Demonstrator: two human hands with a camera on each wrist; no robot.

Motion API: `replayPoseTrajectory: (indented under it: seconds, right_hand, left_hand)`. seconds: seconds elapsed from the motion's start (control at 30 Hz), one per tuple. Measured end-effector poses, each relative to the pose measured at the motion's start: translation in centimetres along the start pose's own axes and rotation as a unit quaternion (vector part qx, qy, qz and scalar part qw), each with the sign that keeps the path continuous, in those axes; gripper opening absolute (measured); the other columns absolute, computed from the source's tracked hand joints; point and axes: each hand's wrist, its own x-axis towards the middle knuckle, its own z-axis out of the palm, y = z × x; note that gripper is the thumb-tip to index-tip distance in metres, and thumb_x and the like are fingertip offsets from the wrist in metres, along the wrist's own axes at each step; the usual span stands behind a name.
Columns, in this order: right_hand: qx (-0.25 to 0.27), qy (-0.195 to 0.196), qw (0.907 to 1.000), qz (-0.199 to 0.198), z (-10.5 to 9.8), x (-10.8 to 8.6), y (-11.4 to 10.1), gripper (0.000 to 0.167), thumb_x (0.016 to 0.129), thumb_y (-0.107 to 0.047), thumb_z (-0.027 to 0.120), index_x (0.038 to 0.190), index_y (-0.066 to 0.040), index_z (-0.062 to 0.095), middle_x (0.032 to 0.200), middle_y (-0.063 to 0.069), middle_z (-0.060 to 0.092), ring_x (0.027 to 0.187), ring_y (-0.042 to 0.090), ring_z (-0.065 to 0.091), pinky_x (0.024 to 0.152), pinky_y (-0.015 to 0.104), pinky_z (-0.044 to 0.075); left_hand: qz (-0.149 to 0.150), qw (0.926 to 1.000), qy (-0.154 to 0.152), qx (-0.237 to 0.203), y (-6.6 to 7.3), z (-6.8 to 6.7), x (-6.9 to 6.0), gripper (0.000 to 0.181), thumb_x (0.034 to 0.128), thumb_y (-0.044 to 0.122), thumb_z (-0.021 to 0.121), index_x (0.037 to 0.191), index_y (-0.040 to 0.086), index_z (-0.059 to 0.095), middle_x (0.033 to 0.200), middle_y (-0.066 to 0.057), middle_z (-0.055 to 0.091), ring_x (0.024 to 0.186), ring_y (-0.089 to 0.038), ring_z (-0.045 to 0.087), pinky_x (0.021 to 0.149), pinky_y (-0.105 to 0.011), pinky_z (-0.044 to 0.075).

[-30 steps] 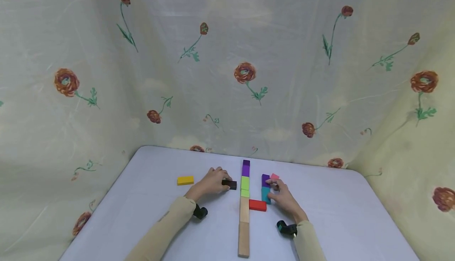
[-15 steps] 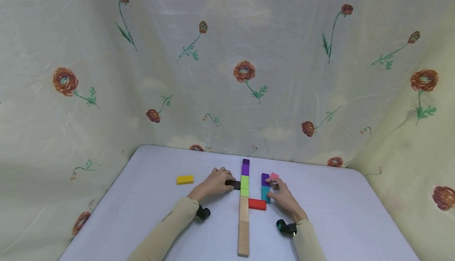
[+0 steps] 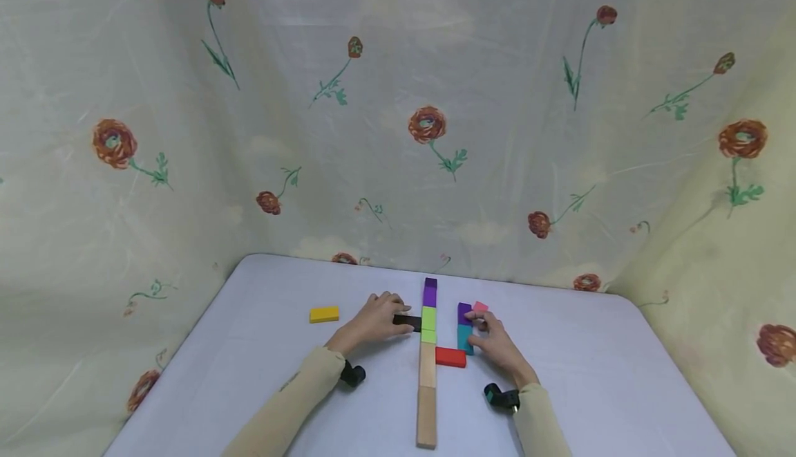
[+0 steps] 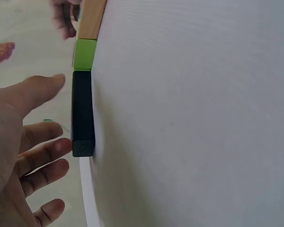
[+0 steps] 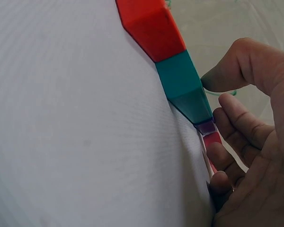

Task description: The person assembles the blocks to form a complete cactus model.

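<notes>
In the head view a column of blocks runs away from me: two wooden blocks (image 3: 426,415), a light green part (image 3: 428,319) and a purple block (image 3: 430,296). A black block (image 3: 407,323) meets the column's left side at the green. Around the black block my left hand (image 3: 375,319) is spread; the left wrist view shows its thumb and fingers off the block. On the column's right a red block (image 3: 450,357) juts out, touching a teal block (image 3: 465,339), with a second purple block (image 3: 464,314) behind. My right hand (image 3: 495,343) touches the teal and purple blocks with loosely bent fingers.
A yellow block (image 3: 324,314) lies apart on the left of the white table (image 3: 591,374). A pink block (image 3: 480,307) is partly hidden behind my right fingers. Flowered cloth (image 3: 485,194) hangs at the table's back and sides.
My left hand has slid the black block right, up against the green part of the column, then loosened its fingers from it. The right hand stays put.
</notes>
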Motion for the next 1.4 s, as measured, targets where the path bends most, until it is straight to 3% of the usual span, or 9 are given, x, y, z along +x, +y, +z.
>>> replayPoseTrajectory:
  seconds: [0.17, 0.4, 0.5, 0.6, 0.7, 0.83, 0.97, 1.2, 1.4]
  right_hand:
    - [-0.002, 0.001, 1.0000, 0.000, 0.0, 0.0, 0.1, 0.045, 0.084, -0.006, 0.064, 0.128, -0.011, 0.052, 0.137, 0.014, 0.046, 0.124, 0.034, 0.040, 0.102, 0.055, 0.036]
    - [-0.006, 0.003, 1.0000, 0.001, 0.0, 0.1, 0.4, 0.047, 0.083, -0.007, 0.065, 0.128, -0.011, 0.051, 0.137, 0.015, 0.045, 0.123, 0.034, 0.041, 0.100, 0.053, 0.037]
    - [-0.008, 0.002, 0.9999, 0.011, 0.0, 0.1, 0.3, 0.047, 0.084, -0.008, 0.065, 0.129, -0.012, 0.050, 0.137, 0.016, 0.043, 0.123, 0.034, 0.039, 0.100, 0.054, 0.037]
    - [-0.009, 0.002, 0.9999, 0.011, 0.0, 0.1, 0.3, 0.048, 0.084, -0.008, 0.065, 0.129, -0.011, 0.050, 0.137, 0.018, 0.043, 0.124, 0.035, 0.039, 0.101, 0.056, 0.037]
    - [-0.009, 0.001, 0.9998, 0.018, -0.1, 0.1, 0.3, 0.048, 0.084, -0.008, 0.064, 0.130, -0.012, 0.050, 0.138, 0.017, 0.042, 0.124, 0.035, 0.038, 0.102, 0.055, 0.036]
    - [-0.011, 0.001, 0.9996, 0.026, -0.1, 0.1, 0.3, 0.048, 0.084, -0.010, 0.064, 0.130, -0.013, 0.050, 0.138, 0.017, 0.042, 0.125, 0.035, 0.038, 0.102, 0.056, 0.037]
    - [-0.009, -0.001, 0.9994, 0.033, 0.0, 0.1, 0.3, 0.048, 0.085, -0.010, 0.063, 0.131, -0.013, 0.049, 0.140, 0.017, 0.040, 0.127, 0.035, 0.037, 0.103, 0.057, 0.036]
    - [-0.004, -0.005, 0.9995, 0.032, 0.2, 0.1, 0.4, 0.048, 0.086, -0.009, 0.063, 0.131, -0.013, 0.048, 0.142, 0.015, 0.040, 0.129, 0.036, 0.036, 0.105, 0.058, 0.035]
    - [0.000, -0.007, 0.9997, 0.025, 0.2, 0.1, 0.1, 0.049, 0.085, -0.008, 0.063, 0.131, -0.013, 0.048, 0.142, 0.015, 0.040, 0.129, 0.036, 0.036, 0.106, 0.058, 0.034]
  left_hand:
    - [-0.028, 0.9991, 0.028, -0.016, -0.2, -0.7, -0.4, 0.053, 0.0879, 0.055, 0.062, 0.129, 0.021, 0.063, 0.127, -0.003, 0.060, 0.118, -0.021, 0.052, 0.100, -0.046, 0.039]
    - [-0.111, 0.9894, 0.091, -0.020, -1.3, -2.0, -1.4, 0.057, 0.0850, 0.056, 0.065, 0.125, 0.016, 0.065, 0.123, -0.006, 0.061, 0.115, -0.023, 0.053, 0.097, -0.047, 0.039]
    - [-0.156, 0.9803, 0.119, -0.017, -2.0, -2.8, -2.2, 0.058, 0.0837, 0.055, 0.067, 0.118, 0.009, 0.066, 0.115, -0.008, 0.062, 0.108, -0.026, 0.055, 0.094, -0.048, 0.041]
    - [-0.211, 0.9660, 0.150, -0.006, -2.6, -3.7, -3.2, 0.059, 0.0819, 0.055, 0.069, 0.107, 0.002, 0.065, 0.103, -0.012, 0.063, 0.099, -0.029, 0.057, 0.088, -0.049, 0.043]
    - [-0.266, 0.9490, 0.164, 0.043, -3.0, -4.3, -4.1, 0.067, 0.0801, 0.061, 0.067, 0.101, -0.003, 0.062, 0.096, -0.016, 0.063, 0.093, -0.033, 0.059, 0.084, -0.050, 0.045]
    - [-0.329, 0.9290, 0.140, 0.094, -3.3, -4.7, -5.1, 0.080, 0.0779, 0.069, 0.063, 0.102, -0.007, 0.060, 0.097, -0.021, 0.063, 0.096, -0.036, 0.058, 0.086, -0.052, 0.044]
    - [-0.371, 0.9176, 0.091, 0.108, -3.5, -5.1, -5.7, 0.084, 0.0770, 0.074, 0.060, 0.099, -0.008, 0.061, 0.092, -0.021, 0.062, 0.091, -0.036, 0.058, 0.086, -0.050, 0.042]
    - [-0.400, 0.9076, 0.009, 0.126, -4.2, -5.3, -6.1, 0.078, 0.0799, 0.075, 0.054, 0.084, -0.002, 0.067, 0.078, -0.016, 0.062, 0.079, -0.030, 0.058, 0.083, -0.047, 0.040]
    - [-0.405, 0.9074, 0.004, 0.113, -4.9, -4.8, -6.3, 0.061, 0.0826, 0.065, 0.061, 0.076, 0.004, 0.065, 0.079, -0.012, 0.064, 0.080, -0.027, 0.061, 0.082, -0.044, 0.039]
